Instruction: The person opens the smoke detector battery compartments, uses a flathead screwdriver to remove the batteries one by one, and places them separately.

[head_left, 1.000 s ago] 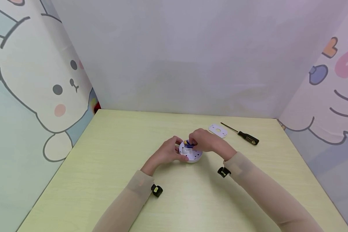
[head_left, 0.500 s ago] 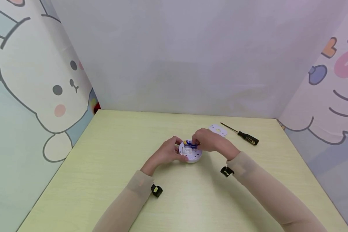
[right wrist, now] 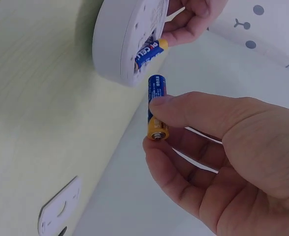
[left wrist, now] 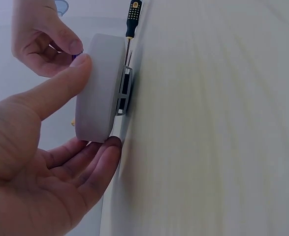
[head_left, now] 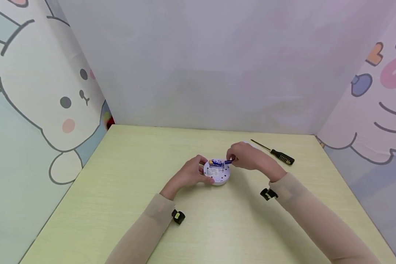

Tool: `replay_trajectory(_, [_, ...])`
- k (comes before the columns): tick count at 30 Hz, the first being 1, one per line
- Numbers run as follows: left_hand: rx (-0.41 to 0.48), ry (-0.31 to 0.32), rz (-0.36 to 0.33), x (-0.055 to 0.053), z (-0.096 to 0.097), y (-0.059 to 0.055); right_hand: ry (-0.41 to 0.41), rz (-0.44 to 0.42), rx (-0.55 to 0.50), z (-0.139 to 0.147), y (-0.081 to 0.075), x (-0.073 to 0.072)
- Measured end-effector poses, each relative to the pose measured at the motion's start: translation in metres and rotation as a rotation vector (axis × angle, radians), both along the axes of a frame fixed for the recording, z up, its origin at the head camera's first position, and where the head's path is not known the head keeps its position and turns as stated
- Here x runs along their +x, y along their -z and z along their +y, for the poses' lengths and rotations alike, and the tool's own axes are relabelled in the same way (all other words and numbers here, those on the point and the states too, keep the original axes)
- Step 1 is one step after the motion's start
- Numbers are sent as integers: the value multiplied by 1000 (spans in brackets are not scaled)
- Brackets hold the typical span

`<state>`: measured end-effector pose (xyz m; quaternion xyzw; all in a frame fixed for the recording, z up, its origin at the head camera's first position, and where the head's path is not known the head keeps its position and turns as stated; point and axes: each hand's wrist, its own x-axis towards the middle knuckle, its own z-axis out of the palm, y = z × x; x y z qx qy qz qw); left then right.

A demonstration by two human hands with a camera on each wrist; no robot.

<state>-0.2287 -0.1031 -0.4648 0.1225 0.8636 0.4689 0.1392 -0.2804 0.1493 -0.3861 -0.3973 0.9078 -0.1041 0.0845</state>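
Note:
A round white device (head_left: 219,179), which looks like a smoke alarm, lies with its underside and label facing up in the head view. My left hand (head_left: 190,173) holds it by the rim, thumb on the near side and fingers at the far side. One blue-and-yellow battery (right wrist: 150,53) sits at its battery slot, tilted, with the yellow end sticking out in the right wrist view. Just to the right of the device, my right hand (head_left: 249,156) pinches a second battery (right wrist: 157,98) between thumb and fingertips, apart from the slot.
A black-handled screwdriver (head_left: 282,157) lies at the back right of the table (head_left: 118,190). Beside it, a flat white plate with a hole (right wrist: 60,209) is mostly hidden behind my right hand in the head view. A grey-white panel (head_left: 201,73) rises behind the table.
My right hand has drawn away to the right from the device, bringing the second battery out with it. The other battery has come into clearer view. My left hand stays put.

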Motion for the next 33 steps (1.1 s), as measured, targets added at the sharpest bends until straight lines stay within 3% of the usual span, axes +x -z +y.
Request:
replay_trajectory(13, [-13,-7,-3,-2,-1,1,88,54,-94,58,-5,-4])
replay_trajectory(23, [-6,-5,-5,-1,1,0,187,116,-102,105,8,-9])
replay_trajectory(33, [-5,-5,-1,-1,1,3,349,100,-153,129,30,-13])
